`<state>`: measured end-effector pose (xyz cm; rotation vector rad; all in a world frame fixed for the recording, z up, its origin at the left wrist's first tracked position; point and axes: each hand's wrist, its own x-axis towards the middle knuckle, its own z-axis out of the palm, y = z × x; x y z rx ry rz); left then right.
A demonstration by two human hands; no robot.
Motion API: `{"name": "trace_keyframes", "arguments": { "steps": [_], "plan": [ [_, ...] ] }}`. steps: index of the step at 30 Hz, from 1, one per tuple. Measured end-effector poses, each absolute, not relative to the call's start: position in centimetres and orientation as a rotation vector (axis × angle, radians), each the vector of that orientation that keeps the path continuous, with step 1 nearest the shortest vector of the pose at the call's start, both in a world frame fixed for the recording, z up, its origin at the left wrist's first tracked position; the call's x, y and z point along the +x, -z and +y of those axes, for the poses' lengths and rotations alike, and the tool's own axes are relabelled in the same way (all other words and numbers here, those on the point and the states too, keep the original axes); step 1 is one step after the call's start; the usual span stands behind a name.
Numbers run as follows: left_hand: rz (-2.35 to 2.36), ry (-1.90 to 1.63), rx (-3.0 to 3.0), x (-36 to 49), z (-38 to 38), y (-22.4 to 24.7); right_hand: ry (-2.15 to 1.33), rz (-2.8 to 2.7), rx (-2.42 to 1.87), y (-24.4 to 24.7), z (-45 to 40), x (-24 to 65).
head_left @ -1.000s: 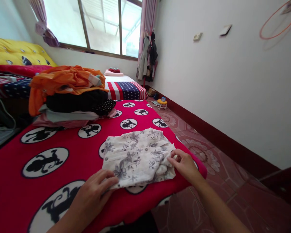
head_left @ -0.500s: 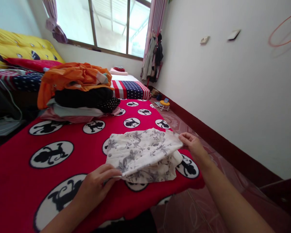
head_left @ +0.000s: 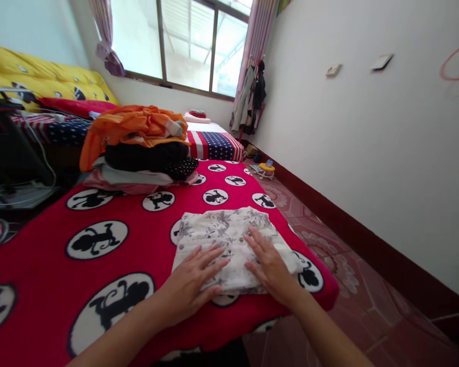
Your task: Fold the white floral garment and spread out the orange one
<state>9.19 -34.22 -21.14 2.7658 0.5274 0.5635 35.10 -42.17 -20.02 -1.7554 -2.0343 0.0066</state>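
A white shirt (head_left: 233, 229) with grey floral print and small buttons lies folded on the red blanket (head_left: 137, 265) near the front right corner of the bed. On the shirt's left side rests my left hand (head_left: 195, 278), laid flat with fingers spread. My right hand (head_left: 268, 260) lies on the right half of the cloth, its fingers also apart and stretched forward. Neither hand grips anything. Parts of the shirt's near edge are hidden under both hands.
A heap of clothes (head_left: 141, 148), orange on top with black and pale pieces below, sits farther back on the blanket. Beyond it is a stars-and-stripes cover (head_left: 218, 146). A tiled floor and a white wall (head_left: 348, 127) run along the right, with a small yellow stool (head_left: 266, 167).
Both hands have let go of the shirt's near edge and now press flat on top. The lifted flap has come down onto the rest. My view has shifted slightly left.
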Motion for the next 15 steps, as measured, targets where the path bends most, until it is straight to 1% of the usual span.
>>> {"name": "trace_keyframes", "arguments": {
  "steps": [2, 4, 6, 9, 12, 15],
  "plan": [
    [0.560, -0.522, 2.805, 9.4, -33.2, 21.9, -0.084, -2.164, -1.848, 21.4, -41.7, 35.3],
    [0.617, -0.529, 2.812, 8.9, -32.2, 22.6, -0.076, -2.160, -1.991, 22.6, -41.5, 36.5],
    [0.654, -0.540, 2.788, 8.0, -31.5, 22.9, 0.007, -2.090, -2.135, 23.2, -41.4, 37.9],
    [0.785, -0.630, 2.667, 7.2, -30.7, 22.6, 0.186, -1.974, -2.259, 22.4, -41.2, 38.2],
    [0.918, -0.819, 2.453, 7.6, -29.2, 22.0, 0.265, -1.958, -2.141, 20.5, -40.1, 35.9],
    [0.904, -0.906, 2.328, 8.9, -26.8, 22.0, 0.160, -2.026, -1.922, 19.2, -37.7, 32.5]
  ]
}}
